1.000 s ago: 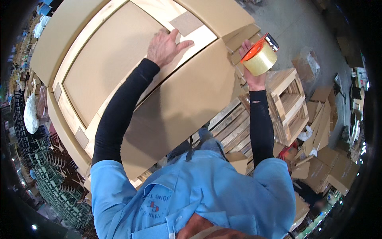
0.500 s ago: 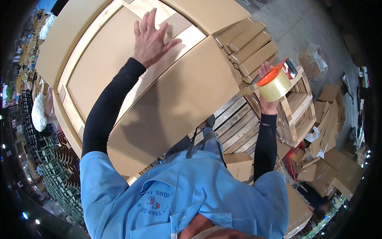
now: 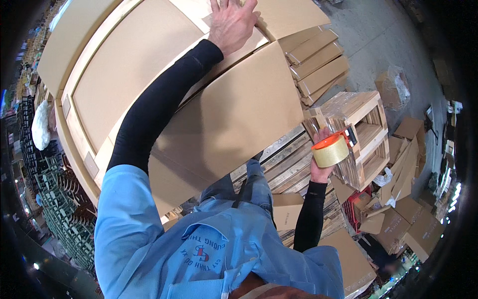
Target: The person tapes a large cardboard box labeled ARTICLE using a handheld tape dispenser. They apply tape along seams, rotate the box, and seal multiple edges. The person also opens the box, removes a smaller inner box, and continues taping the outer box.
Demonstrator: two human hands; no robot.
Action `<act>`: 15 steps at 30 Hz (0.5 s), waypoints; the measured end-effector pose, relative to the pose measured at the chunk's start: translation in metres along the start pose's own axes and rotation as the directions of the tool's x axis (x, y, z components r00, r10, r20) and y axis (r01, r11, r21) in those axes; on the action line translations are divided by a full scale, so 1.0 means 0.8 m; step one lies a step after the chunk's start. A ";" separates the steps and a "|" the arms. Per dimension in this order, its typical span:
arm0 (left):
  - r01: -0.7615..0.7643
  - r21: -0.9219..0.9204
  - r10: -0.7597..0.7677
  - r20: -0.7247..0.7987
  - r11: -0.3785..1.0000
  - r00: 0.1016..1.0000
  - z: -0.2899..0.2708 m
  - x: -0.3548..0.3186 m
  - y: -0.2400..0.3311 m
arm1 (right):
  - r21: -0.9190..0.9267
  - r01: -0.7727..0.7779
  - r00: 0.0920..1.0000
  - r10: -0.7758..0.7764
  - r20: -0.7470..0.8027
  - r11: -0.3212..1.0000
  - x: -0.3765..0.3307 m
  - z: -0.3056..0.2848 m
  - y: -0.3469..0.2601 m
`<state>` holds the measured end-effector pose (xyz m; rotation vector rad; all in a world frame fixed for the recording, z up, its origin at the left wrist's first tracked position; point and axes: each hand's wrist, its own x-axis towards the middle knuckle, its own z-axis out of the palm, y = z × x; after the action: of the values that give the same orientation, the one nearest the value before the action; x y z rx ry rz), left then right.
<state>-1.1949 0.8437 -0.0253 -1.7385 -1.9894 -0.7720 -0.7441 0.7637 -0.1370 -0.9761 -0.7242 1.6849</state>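
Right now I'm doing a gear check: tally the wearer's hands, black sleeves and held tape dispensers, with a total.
Hands: 2 (left hand, right hand)
Black sleeves: 2 (left sleeve, right sleeve)
Tape dispenser: 1, in the right hand
Total: 5

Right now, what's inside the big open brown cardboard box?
A pale wooden frame bordering a flat tan panel shows inside. The bare left hand hides part of the frame's far end; anything beneath the panel is covered.

Matt cardboard box (image 3: 244, 94), glossy plastic tape (image 3: 331, 155)
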 end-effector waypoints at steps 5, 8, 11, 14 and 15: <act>0.070 -0.090 -0.052 0.192 0.993 0.980 -0.031 -0.016 0.003 | -0.023 0.013 0.999 -0.014 -0.051 1.000 0.002 -0.029 0.003; 0.067 -0.020 -0.065 0.083 0.998 0.994 -0.053 -0.067 0.014 | -0.005 0.012 0.997 -0.013 -0.081 1.000 0.002 -0.030 0.001; 0.071 0.101 -0.090 0.190 0.992 0.978 -0.080 -0.097 0.005 | 0.017 -0.018 0.997 0.019 -0.072 1.000 -0.001 -0.023 0.009; 0.139 0.038 -0.144 0.286 0.990 0.947 -0.096 -0.090 0.002 | 0.072 -0.081 0.991 0.088 -0.103 0.994 0.004 0.005 0.030; 0.158 0.008 -0.153 0.311 0.987 0.938 -0.100 -0.087 0.002 | 0.063 -0.100 0.989 0.106 -0.102 0.993 0.007 0.011 0.035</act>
<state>-1.1879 0.7399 -0.0063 -1.8225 -2.3577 -0.5919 -0.7656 0.7604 -0.1578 -1.0684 -0.5606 1.7201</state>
